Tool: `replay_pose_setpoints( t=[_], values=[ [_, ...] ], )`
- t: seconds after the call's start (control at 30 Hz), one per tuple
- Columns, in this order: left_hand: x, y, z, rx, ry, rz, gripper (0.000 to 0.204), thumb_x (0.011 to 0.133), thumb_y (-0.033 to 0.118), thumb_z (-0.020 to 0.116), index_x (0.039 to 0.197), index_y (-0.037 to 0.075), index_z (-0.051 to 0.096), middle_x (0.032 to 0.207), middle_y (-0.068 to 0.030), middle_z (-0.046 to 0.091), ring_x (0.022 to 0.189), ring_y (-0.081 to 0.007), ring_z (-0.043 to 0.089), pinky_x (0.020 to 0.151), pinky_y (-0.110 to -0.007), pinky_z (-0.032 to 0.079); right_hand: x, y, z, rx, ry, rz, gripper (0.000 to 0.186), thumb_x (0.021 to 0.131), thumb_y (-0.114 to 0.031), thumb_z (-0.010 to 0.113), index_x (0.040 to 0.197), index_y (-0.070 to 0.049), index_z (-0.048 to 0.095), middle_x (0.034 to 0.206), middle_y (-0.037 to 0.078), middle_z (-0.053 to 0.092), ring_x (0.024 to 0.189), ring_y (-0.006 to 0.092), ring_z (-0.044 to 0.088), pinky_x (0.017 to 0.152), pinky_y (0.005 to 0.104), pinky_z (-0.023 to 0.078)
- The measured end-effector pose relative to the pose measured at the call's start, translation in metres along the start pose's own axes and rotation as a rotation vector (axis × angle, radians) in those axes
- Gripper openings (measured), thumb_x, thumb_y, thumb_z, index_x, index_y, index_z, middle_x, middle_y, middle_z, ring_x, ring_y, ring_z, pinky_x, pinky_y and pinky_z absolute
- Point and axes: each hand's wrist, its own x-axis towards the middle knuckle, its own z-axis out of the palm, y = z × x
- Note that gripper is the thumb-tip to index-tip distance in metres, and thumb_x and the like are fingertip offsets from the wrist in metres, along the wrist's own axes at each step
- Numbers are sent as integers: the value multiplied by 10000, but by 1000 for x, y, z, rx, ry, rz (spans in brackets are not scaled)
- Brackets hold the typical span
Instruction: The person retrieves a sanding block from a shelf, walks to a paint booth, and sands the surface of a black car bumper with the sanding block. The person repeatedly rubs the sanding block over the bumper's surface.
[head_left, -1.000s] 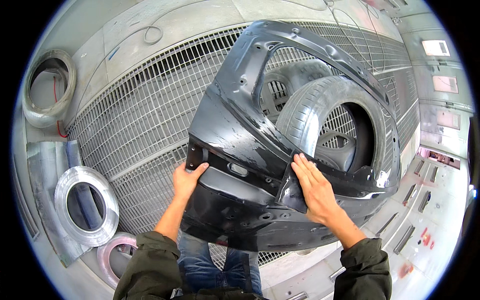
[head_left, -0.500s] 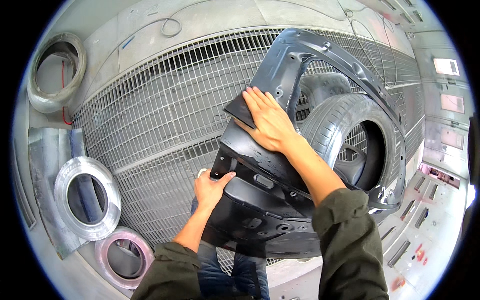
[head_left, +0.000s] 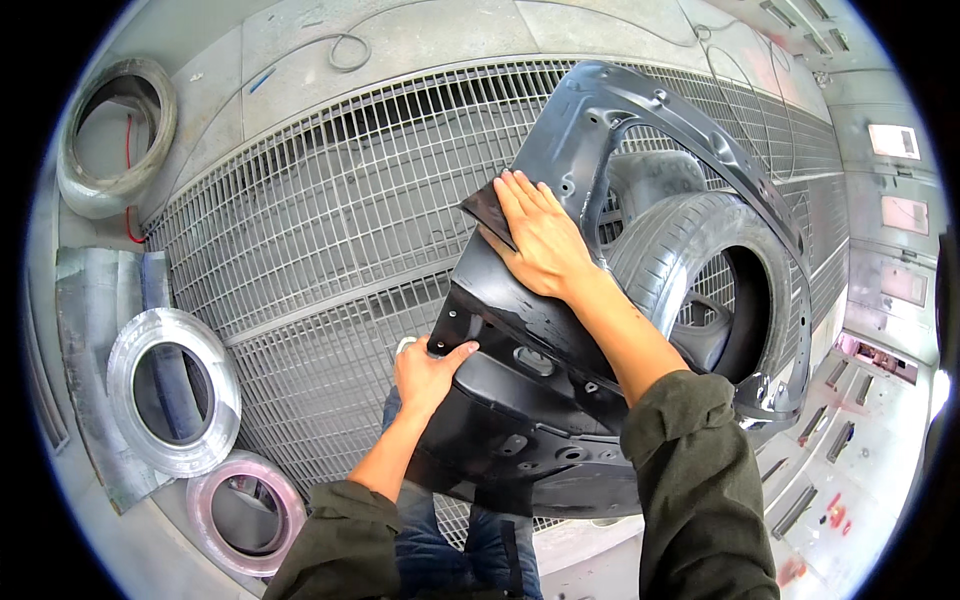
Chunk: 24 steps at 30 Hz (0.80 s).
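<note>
A black car tailgate (head_left: 500, 420) with a large window opening lies tilted in front of me, wet-looking in patches. My left hand (head_left: 428, 375) grips its left edge, the thumb on the near face and the fingers partly hidden behind. Flat under the fingers of my right hand (head_left: 545, 235) is a dark sheet, apparently sandpaper (head_left: 490, 212), pressed against the panel's upper left edge. One corner of the sheet sticks out past the fingertips; the rest is covered by the hand.
A black tire (head_left: 655, 250) shows through the window opening. Metal floor grating (head_left: 300, 220) spreads around the panel. On the left are a dusty tire (head_left: 75, 185), a silvery ring-shaped tire (head_left: 125, 400) and a pinkish one (head_left: 205, 510). A thin hose (head_left: 350, 50) snakes across the far floor.
My right hand and the sheet have shifted slightly up and to the right in the picture. The panel's left edge and my left hand also sit a little farther right.
</note>
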Motion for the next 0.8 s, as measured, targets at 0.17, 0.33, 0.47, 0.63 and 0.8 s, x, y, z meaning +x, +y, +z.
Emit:
replay_pose_setpoints(
  t=[0.17,0.33,0.47,0.63,0.8],
  values=[
    [1,2,-1,55,-8,-7,572,721,498,912,925,-16,766,785,-168,751,751,-314,745,719,-418,566,-80,-18,-68,-63,-176,-15,747,782,-99,621,1471,110,426,1546,271,449,1471,394,402,1221,471,312],
    [-1,6,-2,46,-20,-29,618,717,547,899,912,-21,753,748,-167,735,735,-333,735,709,-436,560,-60,-26,-45,-73,-80,2,762,721,-79,647,1414,164,447,1465,330,493,1411,430,452,1201,466,347],
    [-2,10,-5,93,-32,-13,544,746,453,903,933,-39,766,806,-168,767,765,-269,760,745,-384,575,16,-20,3,110,112,97,606,1025,-314,557,1413,140,458,1424,327,539,1368,452,489,1146,470,410],
    [0,11,-4,38,-30,-50,514,733,398,930,939,-40,755,809,-153,770,749,-225,750,731,-371,575,-39,-28,-36,271,21,101,701,1025,-361,550,1474,151,382,1467,343,490,1404,444,460,1176,467,381],
    [0,9,-2,53,-27,-55,512,742,388,931,945,-46,750,823,-164,771,756,-223,749,733,-368,576,-45,-37,-43,204,-42,141,733,1016,-387,562,1487,143,377,1496,346,461,1445,447,407,1204,469,348]
  ],
)
